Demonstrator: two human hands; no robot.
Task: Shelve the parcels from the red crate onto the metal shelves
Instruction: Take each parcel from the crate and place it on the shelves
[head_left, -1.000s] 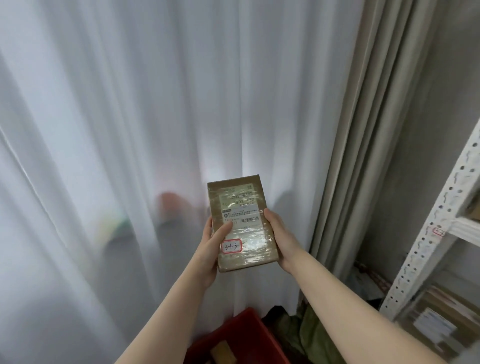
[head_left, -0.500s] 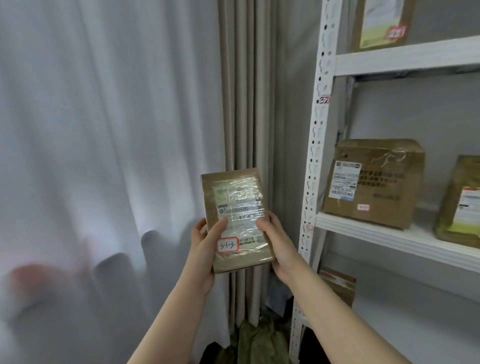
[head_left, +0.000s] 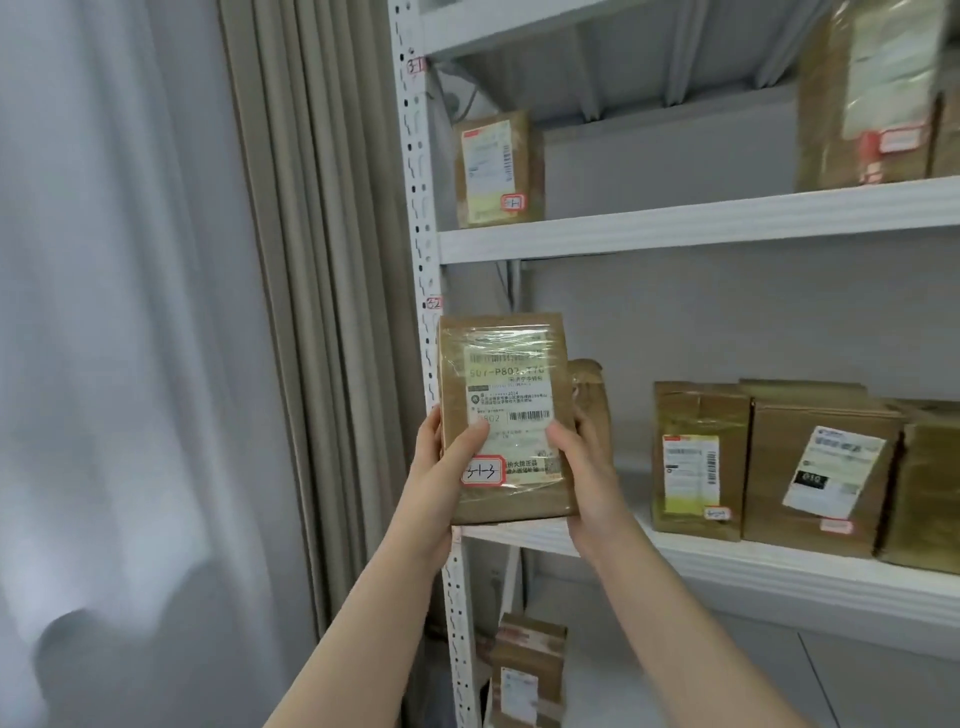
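Gripped upright at frame centre: parcel (head_left: 506, 415), left hand (head_left: 441, 470) and right hand (head_left: 589, 467) clasping its side edges, thumbs flat on the label, other fingers wrapped behind. Overlapping the metal shelves (head_left: 675, 223) at the perforated left post (head_left: 415, 208). Wide bare board at upper centre.

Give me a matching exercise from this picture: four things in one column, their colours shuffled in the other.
Things:
1. held parcel
2. pleated curtain
3. shelf post
4. border of the tag on the held parcel

Colours:
a. white
b. red
c. brown
d. beige

Pairs: 1-c, 2-d, 3-a, 4-b
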